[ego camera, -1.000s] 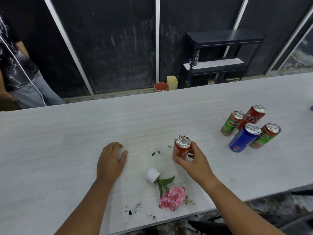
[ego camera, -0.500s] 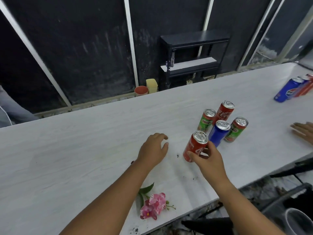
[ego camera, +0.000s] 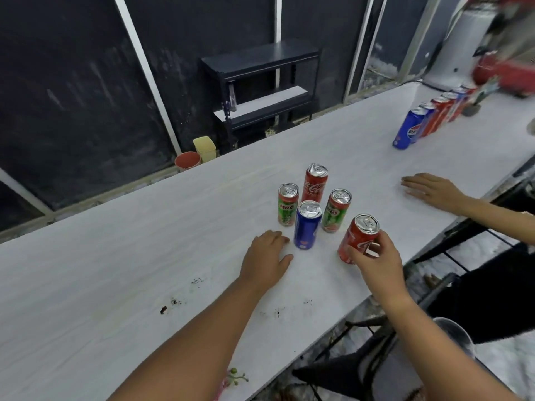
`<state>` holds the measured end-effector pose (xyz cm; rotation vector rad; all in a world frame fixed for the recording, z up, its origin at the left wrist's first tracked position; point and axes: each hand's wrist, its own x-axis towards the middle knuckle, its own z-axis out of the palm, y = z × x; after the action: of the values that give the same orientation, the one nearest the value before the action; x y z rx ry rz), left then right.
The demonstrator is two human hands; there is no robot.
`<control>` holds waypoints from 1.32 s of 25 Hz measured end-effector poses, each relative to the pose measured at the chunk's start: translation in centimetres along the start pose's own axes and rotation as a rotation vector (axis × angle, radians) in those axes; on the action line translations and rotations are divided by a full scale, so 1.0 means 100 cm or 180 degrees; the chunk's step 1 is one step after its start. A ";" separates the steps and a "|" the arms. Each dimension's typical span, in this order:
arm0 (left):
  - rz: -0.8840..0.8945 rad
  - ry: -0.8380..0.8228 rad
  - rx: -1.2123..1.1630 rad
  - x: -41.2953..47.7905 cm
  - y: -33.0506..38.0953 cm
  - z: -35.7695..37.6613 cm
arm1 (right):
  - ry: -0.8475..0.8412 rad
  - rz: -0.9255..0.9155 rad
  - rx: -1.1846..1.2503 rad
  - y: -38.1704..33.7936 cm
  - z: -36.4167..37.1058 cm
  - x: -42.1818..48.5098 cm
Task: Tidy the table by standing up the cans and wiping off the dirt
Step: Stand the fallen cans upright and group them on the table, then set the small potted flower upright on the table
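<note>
the right hand [ego camera: 376, 261] is wrapped round the near red cola can [ego camera: 357, 238], thumb on the side facing the camera and fingers curled behind it; the can is on the table [ego camera: 115, 270] near the front edge, top up, leaning a little in this wide view. the left hand [ego camera: 267, 257] lies palm down on the table and holds nothing, its fingers relaxed and their tips just beside the foot of the blue can [ego camera: 307, 225]; whether they touch it is hard to tell. the blue can stands upright at the front of a tight cluster, with a green milo can [ego camera: 287, 205] behind it to the left, a second milo can [ego camera: 335, 211] behind it to the right, and a taller red can [ego camera: 315, 183] at the back. the held can is just to the right of this cluster, apart from it. dark specks of dirt [ego camera: 173, 302] are scattered on the table nearer the camera, left of the left forearm, and a few more lie between the two forearms. further right another person's hand [ego camera: 431, 191] rests flat on the table, and beyond it a row of cans [ego camera: 428, 120] stands upright near the far end. an orange cup [ego camera: 187, 160] and a yellow container [ego camera: 205, 147] sit behind the table's far edge, beside a black shelf [ego camera: 260, 82].
</note>
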<state>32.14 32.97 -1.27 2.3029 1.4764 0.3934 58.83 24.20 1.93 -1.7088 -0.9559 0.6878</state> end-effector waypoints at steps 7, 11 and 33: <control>0.0056 -0.0002 0.0082 -0.004 -0.008 0.006 | -0.0149 -0.0059 -0.0110 0.016 -0.008 0.015; 0.0154 -0.0212 -0.0015 -0.008 -0.020 -0.005 | -0.0233 0.0014 -0.0160 0.026 -0.006 0.015; -0.1925 0.0983 -0.0283 -0.241 -0.218 -0.128 | -0.3023 -0.0679 -0.0235 -0.078 0.167 -0.144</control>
<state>-0.79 21.36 -0.59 1.6608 2.1517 0.6314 35.71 21.53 4.00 -1.2747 -1.7905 1.3715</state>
